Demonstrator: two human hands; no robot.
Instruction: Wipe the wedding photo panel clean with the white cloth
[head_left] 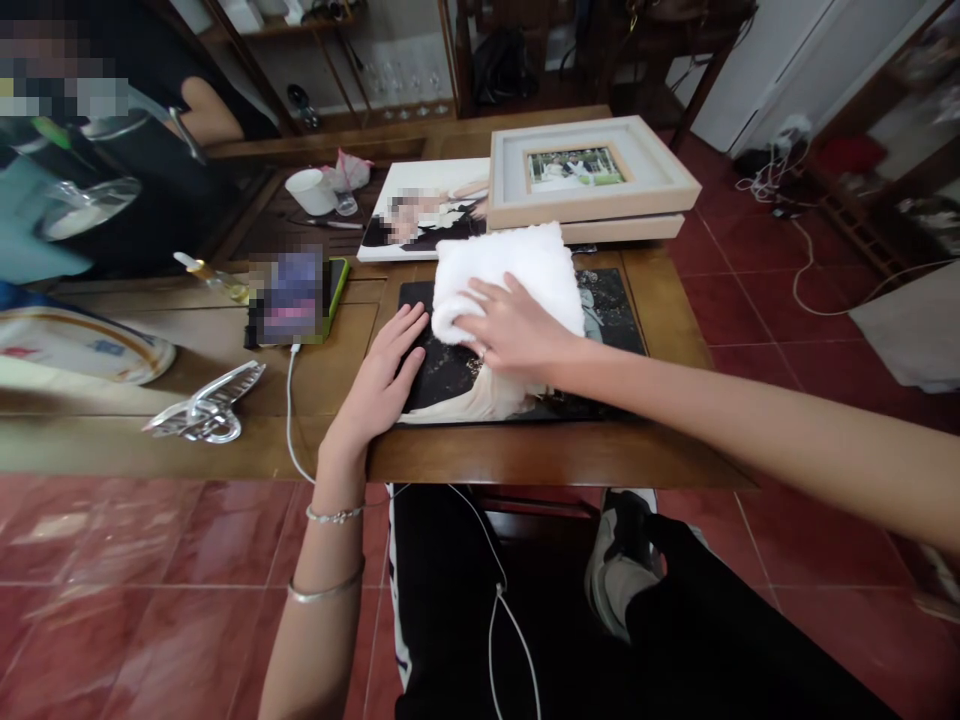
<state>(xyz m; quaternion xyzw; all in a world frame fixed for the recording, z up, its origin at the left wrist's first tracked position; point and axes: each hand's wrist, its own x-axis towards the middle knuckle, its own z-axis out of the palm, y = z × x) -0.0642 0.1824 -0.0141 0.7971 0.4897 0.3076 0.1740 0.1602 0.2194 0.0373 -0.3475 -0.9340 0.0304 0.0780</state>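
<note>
A dark photo print (611, 300) lies flat on the wooden table (525, 460) in front of me. My left hand (384, 375) rests flat on its left edge, fingers stretched out. My right hand (510, 325) presses down on a folded white towel (502, 270) that lies on the print, fingers spread over the cloth.
Behind the print lie a second photo print (420, 215) and two stacked light wooden picture frames (592, 180). To the left are a phone in a green case (296, 300) with a white cable, a clear hair claw (206, 405), a plate (82, 345) and a white cup (311, 190).
</note>
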